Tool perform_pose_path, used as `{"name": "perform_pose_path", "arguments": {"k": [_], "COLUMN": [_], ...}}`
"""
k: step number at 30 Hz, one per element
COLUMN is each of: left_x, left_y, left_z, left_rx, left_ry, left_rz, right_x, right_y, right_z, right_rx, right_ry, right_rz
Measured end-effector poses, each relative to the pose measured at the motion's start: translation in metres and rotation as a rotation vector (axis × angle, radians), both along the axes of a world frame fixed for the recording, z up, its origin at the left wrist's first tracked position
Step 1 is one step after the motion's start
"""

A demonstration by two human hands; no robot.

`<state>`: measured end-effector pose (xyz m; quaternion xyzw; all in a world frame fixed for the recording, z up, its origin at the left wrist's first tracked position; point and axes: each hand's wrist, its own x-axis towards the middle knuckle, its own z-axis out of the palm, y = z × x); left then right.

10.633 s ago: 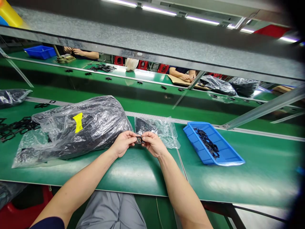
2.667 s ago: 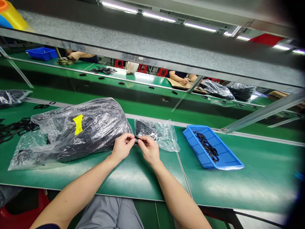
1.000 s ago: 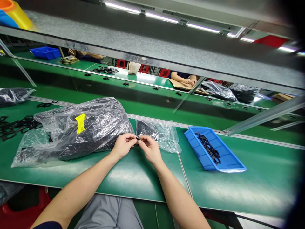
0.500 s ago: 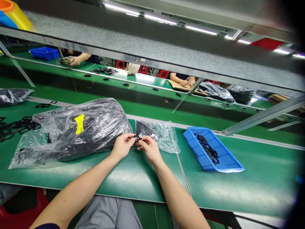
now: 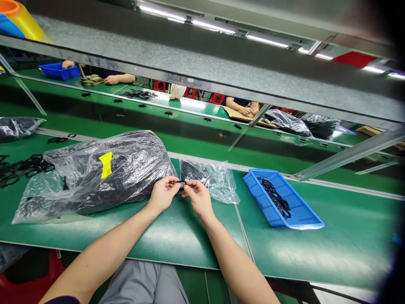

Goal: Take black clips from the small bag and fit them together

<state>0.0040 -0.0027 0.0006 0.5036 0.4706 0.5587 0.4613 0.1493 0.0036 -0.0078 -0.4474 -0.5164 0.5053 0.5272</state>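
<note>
Between my two hands is a small black part (image 5: 182, 183), mostly covered by fingers. My left hand (image 5: 163, 193) pinches its left end, and my right hand (image 5: 198, 197) pinches its right end. Just left of them lies a large clear plastic bag (image 5: 139, 164) full of dark parts, with a yellow label (image 5: 106, 164) on it. Behind my right hand rests a smaller clear bag (image 5: 218, 181) with black pieces inside. Farther right stands a blue bin (image 5: 300, 211) holding several black frame-like parts (image 5: 275, 196).
Loose black frames (image 5: 25, 166) lie at the left on the green bench (image 5: 177, 236). Beyond it runs a green conveyor (image 5: 190, 135) with small black parts along its far edge. A slanted metal strut (image 5: 344, 154) rises at right. Co-workers' hands (image 5: 248, 111) are across the line.
The small black part has turned slightly between my fingertips; my hands stay in nearly the same place. Across the line, a co-worker's hand has gone into a blue bin. Parts on the conveyor shifted slightly right.
</note>
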Motion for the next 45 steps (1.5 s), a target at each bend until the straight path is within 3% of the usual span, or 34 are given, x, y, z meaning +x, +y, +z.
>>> {"name": "perform_pose_path", "arguments": {"k": [3, 6, 22, 27, 33, 36, 40, 45], "left_x": [0.001, 0.001, 0.000, -0.001, -0.003, -0.004, -0.003, -0.003], "left_y": [-0.002, -0.004, -0.005, -0.005, -0.006, -0.006, -0.003, 0.000], "left_z": [0.002, 0.002, -0.002, 0.001, 0.009, 0.009, 0.002, -0.007], "left_rx": [0.045, 0.071, 0.211, 0.226, 0.253, 0.242, 0.182, 0.142], "left_ry": [0.068, 0.106, 0.200, 0.232, 0.283, 0.282, 0.227, 0.143], "left_rz": [0.011, 0.007, -0.034, -0.056, -0.108, -0.130, -0.104, -0.003], "right_x": [0.002, 0.002, 0.010, 0.011, 0.008, 0.009, 0.008, 0.004], "right_y": [-0.004, -0.007, -0.004, -0.003, 0.002, 0.005, 0.004, -0.002], "right_z": [0.001, 0.003, 0.014, 0.011, 0.005, 0.006, 0.009, 0.006], "right_rx": [0.242, 0.380, 0.495, 0.438, 0.097, -0.014, -0.011, 0.130], "right_ry": [-0.228, -0.346, -0.496, -0.476, -0.096, -0.009, -0.068, -0.171], "right_rz": [-0.127, -0.154, -0.060, -0.052, -0.003, 0.031, 0.094, 0.110]}}
